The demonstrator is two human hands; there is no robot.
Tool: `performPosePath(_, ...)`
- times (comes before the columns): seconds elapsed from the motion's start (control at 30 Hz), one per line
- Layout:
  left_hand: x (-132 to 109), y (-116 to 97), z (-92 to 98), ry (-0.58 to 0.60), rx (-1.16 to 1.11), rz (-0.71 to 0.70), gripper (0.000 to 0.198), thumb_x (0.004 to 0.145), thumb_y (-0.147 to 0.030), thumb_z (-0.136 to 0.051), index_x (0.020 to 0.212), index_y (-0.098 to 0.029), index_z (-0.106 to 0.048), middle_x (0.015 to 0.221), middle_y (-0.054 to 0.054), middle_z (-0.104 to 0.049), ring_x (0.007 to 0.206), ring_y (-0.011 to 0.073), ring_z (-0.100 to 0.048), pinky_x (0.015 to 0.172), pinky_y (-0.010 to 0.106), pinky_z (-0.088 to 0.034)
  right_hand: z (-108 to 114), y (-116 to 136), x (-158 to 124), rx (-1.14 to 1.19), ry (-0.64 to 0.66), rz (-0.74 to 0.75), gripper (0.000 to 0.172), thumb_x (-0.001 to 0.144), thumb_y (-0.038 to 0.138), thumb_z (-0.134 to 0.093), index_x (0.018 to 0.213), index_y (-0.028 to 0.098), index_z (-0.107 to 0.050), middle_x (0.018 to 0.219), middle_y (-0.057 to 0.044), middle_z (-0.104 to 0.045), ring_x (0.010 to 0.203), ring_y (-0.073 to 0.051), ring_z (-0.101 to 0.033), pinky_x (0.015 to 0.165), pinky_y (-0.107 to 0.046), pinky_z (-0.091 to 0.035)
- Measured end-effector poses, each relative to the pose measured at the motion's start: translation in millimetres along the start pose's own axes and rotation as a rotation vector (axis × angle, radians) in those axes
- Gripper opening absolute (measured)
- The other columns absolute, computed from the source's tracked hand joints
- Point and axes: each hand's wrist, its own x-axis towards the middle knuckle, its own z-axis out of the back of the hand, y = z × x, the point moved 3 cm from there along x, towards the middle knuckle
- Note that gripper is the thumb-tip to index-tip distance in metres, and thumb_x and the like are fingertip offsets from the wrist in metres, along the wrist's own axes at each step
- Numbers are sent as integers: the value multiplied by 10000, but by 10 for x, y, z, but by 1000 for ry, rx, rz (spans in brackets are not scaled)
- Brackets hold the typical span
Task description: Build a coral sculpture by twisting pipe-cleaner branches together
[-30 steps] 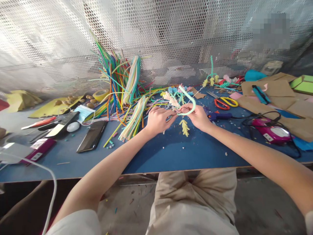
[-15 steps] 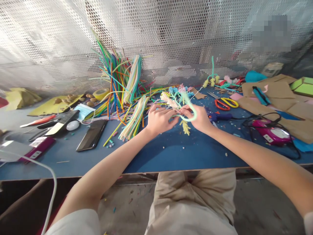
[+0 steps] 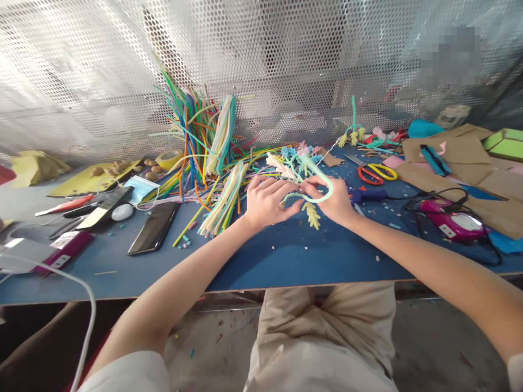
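Above the blue table, my left hand (image 3: 269, 201) and my right hand (image 3: 335, 204) are close together, fingers closed. Between them is a mint-green pipe cleaner (image 3: 326, 190) bent into a wide curve, its upper end blurred. Both hands pinch it; the exact grip points are partly hidden by the fingers. A yellow pipe-cleaner piece with a leafy shape (image 3: 312, 216) hangs just below my right fingers; I cannot tell what it is fixed to. Just behind my hands are a cream fuzzy flower-like piece (image 3: 279, 165) and blue pipe-cleaner blossoms (image 3: 289, 152).
Bundles of coloured pipe cleaners (image 3: 223, 201) lie left of my hands, near a black phone (image 3: 153, 228). To the right are scissors (image 3: 376, 173), a blue glue gun (image 3: 368, 195) with a cord and a magenta power strip (image 3: 451, 220). A perforated metal panel (image 3: 261, 65) rises behind.
The curve of the mint-green pipe cleaner has shifted slightly right. The yellow piece hangs slightly lower and further right. My left thumb is stretched further toward my right hand.
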Motion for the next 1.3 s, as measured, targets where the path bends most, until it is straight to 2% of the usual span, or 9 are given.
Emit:
performPosePath(0.07, -2, 11, -8, 19, -9, -10, 334, 917, -571, -712, 1131, -327, -794, 1076, 61, -797, 1020, 275, -708, 980, 448, -406, 11, -9, 0, -23, -35, -6, 319, 980, 515, -673, 888, 241, -809, 855, -51, -810, 821, -263, -738, 798, -405, -541)
performPosePath(0.23, 17, 32, -33, 86, -28, -29, 222, 991, -496, -660, 1053, -345, -811, 902, 51, -755, 929, 246, -687, 934, 434, -388, 8, -38, 5, -65, -52, 37, 340, 995, 540, -652, 896, 253, -806, 883, -56, -808, 841, -266, -725, 817, -416, -530)
performPosePath(0.4, 23, 25, 5, 0, -81, 4, 193, 1018, -420, -638, 1029, -312, -798, 944, 30, -801, 908, 229, -708, 969, 421, -410, 15, -51, 21, -54, -24, 52, 388, 1030, 571, -589, 899, 256, -773, 939, -56, -807, 907, -264, -720, 880, -414, -523)
performPosePath(0.5, 24, 50, 12, -74, -186, 122, 239, 1015, -447, -638, 980, -264, -788, 882, 27, -800, 814, 203, -696, 949, 405, -448, 31, -61, 38, -52, -17, 42, 409, 1038, 582, -566, 886, 254, -756, 934, -54, -801, 911, -261, -714, 895, -410, -523)
performPosePath(0.7, 36, 224, -70, -203, -476, 431, 291, 955, -487, -706, 921, -207, -778, 874, 37, -778, 714, 160, -623, 762, 321, -495, 26, -79, 64, 1, 9, 68, 398, 1047, 568, -557, 884, 265, -757, 935, -48, -796, 921, -258, -711, 905, -415, -523)
performPosePath(0.87, 61, 329, -194, -45, -713, 529, 310, 866, -477, -755, 913, -173, -786, 897, 44, -783, 823, 191, -680, 765, 312, -525, -8, -69, 40, 53, 61, 95, 351, 1029, 564, -601, 912, 279, -768, 941, -43, -789, 928, -258, -707, 919, -431, -521)
performPosePath(1.03, 56, 282, -258, 104, -937, 630, 434, 847, -596, -778, 838, -164, -750, 778, 50, -754, 720, 164, -684, 698, 289, -538, -28, -82, 27, 128, 88, 2, 383, 1004, 607, -619, 887, 269, -756, 923, -41, -787, 923, -255, -717, 921, -422, -540)
performPosePath(1.17, 58, 202, -235, 112, -968, 591, 510, 874, -671, -737, 847, -163, -718, 827, 53, -762, 742, 158, -701, 717, 279, -552, -53, -123, 21, 176, 76, -47, 367, 992, 589, -650, 891, 250, -749, 886, -37, -790, 898, -243, -730, 880, -383, -552)
performPosePath(1.3, 42, 127, -230, 198, -973, 538, 505, 918, -669, -692, 921, -164, -698, 834, 44, -757, 707, 153, -699, 690, 267, -549, -59, -156, 14, 182, 44, -51, 325, 997, 546, -663, 942, 240, -760, 895, -37, -791, 874, -231, -736, 845, -363, -554)
